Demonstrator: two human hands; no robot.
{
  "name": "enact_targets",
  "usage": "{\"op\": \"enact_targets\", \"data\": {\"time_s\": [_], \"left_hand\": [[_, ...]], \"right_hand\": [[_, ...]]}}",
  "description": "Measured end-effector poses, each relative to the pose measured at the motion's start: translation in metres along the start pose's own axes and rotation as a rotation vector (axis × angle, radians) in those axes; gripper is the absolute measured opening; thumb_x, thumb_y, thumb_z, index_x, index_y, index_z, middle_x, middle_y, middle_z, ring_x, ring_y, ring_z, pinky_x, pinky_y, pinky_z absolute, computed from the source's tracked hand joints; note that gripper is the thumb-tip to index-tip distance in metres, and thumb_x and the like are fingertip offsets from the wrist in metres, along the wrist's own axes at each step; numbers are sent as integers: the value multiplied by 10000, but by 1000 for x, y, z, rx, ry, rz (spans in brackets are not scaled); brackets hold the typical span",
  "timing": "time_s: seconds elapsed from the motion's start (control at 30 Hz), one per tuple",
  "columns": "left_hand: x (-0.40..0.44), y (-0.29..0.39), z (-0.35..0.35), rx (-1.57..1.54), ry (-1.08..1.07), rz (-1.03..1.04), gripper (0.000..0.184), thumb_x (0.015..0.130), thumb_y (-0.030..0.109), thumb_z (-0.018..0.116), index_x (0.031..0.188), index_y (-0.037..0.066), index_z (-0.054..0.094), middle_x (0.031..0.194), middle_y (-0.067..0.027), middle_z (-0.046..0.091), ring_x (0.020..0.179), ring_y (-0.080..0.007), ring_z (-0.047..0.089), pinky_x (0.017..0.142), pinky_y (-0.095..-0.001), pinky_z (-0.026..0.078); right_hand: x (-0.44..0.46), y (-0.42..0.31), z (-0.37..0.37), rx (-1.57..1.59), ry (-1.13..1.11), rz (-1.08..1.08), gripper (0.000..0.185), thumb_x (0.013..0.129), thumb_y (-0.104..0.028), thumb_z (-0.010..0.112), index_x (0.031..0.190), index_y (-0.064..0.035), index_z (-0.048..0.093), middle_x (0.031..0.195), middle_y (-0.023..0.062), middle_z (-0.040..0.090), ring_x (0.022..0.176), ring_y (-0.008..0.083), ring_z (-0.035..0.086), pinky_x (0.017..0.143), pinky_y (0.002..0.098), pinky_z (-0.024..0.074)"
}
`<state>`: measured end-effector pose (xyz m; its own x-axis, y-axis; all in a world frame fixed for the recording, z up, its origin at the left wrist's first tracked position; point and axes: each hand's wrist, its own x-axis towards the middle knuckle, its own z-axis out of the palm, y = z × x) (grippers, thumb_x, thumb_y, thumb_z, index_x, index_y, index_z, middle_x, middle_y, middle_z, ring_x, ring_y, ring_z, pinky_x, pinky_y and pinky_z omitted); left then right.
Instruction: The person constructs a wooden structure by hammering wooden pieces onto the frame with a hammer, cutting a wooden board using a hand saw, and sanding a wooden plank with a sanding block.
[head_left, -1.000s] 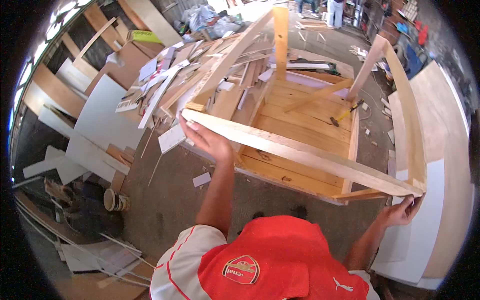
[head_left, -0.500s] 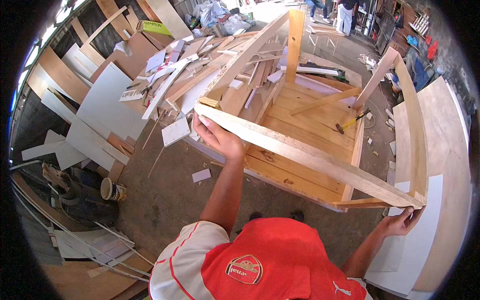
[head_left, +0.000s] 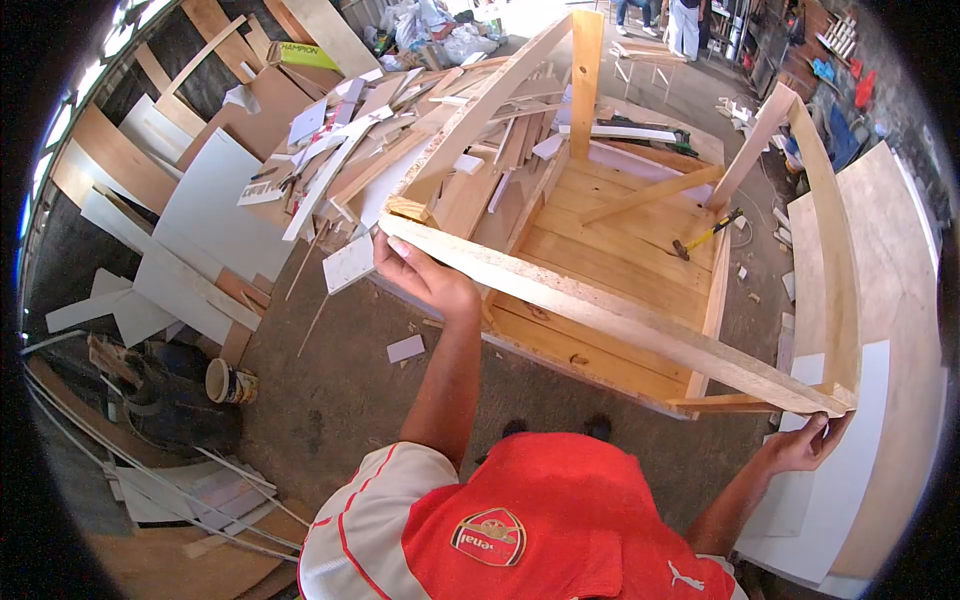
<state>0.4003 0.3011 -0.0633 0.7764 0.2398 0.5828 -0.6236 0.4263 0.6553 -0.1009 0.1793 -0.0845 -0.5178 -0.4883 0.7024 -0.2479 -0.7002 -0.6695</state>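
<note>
In the head view, the left hand (head_left: 430,282) and the right hand (head_left: 800,447), well apart, still grip opposite ends of the long, pale wooden bar (head_left: 600,312) along the near side of the open wooden frame (head_left: 585,95); its left end sits slightly farther left than half a second ago. The shallow, planked wooden base (head_left: 590,250) carries a yellow-and-black-handled hammer (head_left: 708,235). The white cylindrical bucket's (head_left: 238,385) contents are unclear.

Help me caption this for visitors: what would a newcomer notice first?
First, the pale beam across the middle, with the left hand at one end and the right hand at the other. Next, the red shirt below it and the hammer lying on the wooden planks beyond.
</note>
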Motion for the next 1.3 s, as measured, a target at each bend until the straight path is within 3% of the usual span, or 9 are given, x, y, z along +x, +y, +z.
{"op": "enact_targets", "data": {"time_s": [0.27,0.37,0.57,0.6,0.63,0.7,1.0,1.1,1.3], "left_hand": [[-1,5,3,6,59,-35,374,1091,270,399,1312,-32,403,1287,-178,473,1181,-235,496,1033,-408,404],[0,0,1,85,24,59,376,1088,329,384,1273,2,402,1235,-177,506,1137,-250,530,1003,-432,458],[-4,10,5,-60,54,-110,402,1078,336,423,1308,5,426,1274,-189,509,1145,-253,542,981,-436,475],[-4,12,7,-38,71,-120,398,1078,336,423,1308,12,426,1279,-182,505,1150,-250,541,981,-435,477],[-4,13,8,-13,91,-127,393,1077,336,423,1309,18,425,1284,-175,502,1155,-247,540,982,-434,478],[-3,16,8,-73,54,-127,388,1078,337,415,1315,30,427,1295,-166,494,1187,-250,535,1001,-435,479],[-4,22,7,-25,49,-131,399,1071,334,445,1324,26,425,1325,-168,485,1207,-254,530,1007,-429,483],[-5,21,8,-23,50,-111,407,1066,347,456,1303,18,427,1309,-172,488,1184,-259,539,1000,-426,498],[-11,22,3,10,57,-125,414,1061,357,468,1284,10,431,1263,-174,511,1140,-261,563,966,-416,534]], "right_hand": [[-3,-17,2,11,-44,111,593,926,-102,647,1444,74,416,1403,270,506,1252,352,540,1010,452,492],[-3,-4,0,5,-17,5,575,921,-107,644,1413,110,440,1402,263,512,1248,339,547,1013,435,491],[-10,3,0,12,49,-48,511,905,-82,680,1343,72,467,1330,217,563,1222,295,550,1049,427,446],[-10,4,-1,75,58,-1,452,890,-59,695,1278,47,488,1299,202,579,1192,274,563,1039,418,449],[-10,3,3,67,38,-88,370,933,-115,678,1235,39,530,1188,147,609,1094,209,598,917,343,526],[-11,4,2,31,26,-47,350,948,-113,659,1238,41,539,1232,150,596,1104,213,594,924,339,521],[-6,-13,6,10,-26,-57,292,955,-53,605,1224,49,558,1360,185,541,1197,265,568,977,380,506],[-4,-17,9,67,-21,-72,321,886,-22,652,1193,37,576,1352,209,547,1279,303,508,1098,442,385],[-6,-25,6,-35,15,-38,346,890,-53,663,1220,17,587,1273,162,571,1227,281,522,1058,434,403]]}}
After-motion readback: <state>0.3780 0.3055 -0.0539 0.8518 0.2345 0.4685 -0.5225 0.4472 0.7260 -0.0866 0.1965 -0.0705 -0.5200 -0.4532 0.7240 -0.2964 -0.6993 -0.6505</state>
